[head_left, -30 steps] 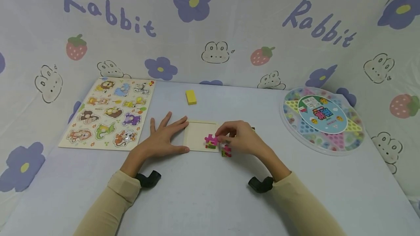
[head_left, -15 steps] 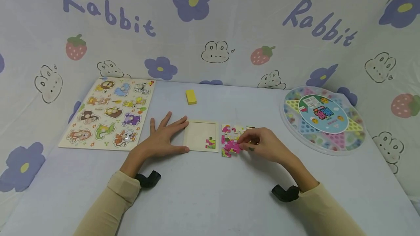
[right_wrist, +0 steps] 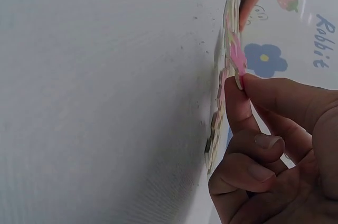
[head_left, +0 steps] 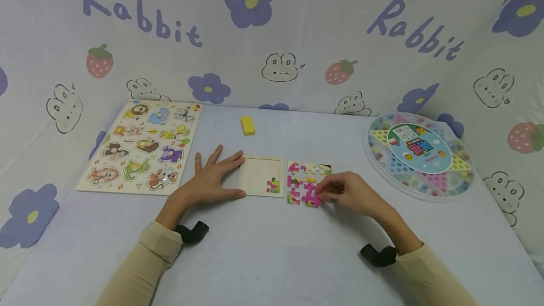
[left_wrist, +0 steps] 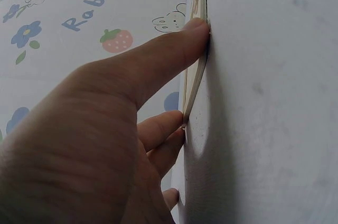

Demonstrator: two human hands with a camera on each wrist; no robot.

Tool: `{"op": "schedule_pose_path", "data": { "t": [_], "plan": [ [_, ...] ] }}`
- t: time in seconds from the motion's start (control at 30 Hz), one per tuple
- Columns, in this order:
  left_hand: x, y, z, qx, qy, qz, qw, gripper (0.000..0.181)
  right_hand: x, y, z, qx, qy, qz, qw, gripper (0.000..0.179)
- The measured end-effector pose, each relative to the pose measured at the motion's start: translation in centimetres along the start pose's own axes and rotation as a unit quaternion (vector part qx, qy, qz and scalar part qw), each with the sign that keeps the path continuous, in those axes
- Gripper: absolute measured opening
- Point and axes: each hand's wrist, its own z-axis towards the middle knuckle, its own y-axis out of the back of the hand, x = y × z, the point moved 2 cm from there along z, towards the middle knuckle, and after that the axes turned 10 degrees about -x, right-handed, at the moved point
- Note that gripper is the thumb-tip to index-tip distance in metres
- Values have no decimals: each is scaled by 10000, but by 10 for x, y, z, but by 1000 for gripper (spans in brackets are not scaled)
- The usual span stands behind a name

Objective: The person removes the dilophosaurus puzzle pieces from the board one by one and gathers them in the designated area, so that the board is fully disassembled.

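Note:
My left hand lies with fingers spread, thumb and fingertips against the left edge of a small square wooden puzzle tray. In the tray's lower right corner sits one pink and green jigsaw piece. Just right of the tray, several colourful jigsaw pieces lie grouped in rough rows. My right hand pinches a pink jigsaw piece between thumb and index finger, low over the front of that group. In the right wrist view this piece is tilted, and the other fingers are curled in.
A wooden animal puzzle board lies at the left. Behind the tray is a yellow block. A round clear-rimmed game box stands at the right back. Patterned cloth hangs behind the table.
My right hand has moved right with the pink jigsaw piece, from over the tray to the front of the loose pieces. The corner piece stays in the tray. My left hand has not moved.

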Motion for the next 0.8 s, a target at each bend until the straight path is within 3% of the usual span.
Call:
{"op": "schedule_pose_path", "data": {
  "t": [0.5,0.8],
  "plan": [
    [2,-2,0,5,3,45,10000,93,3,-9,2,-98,182,-612,9979,8],
    [1,-1,1,-1,1,58,10000,93,6,-8,2,-117,144,-703,9974,9]
  ]
}}
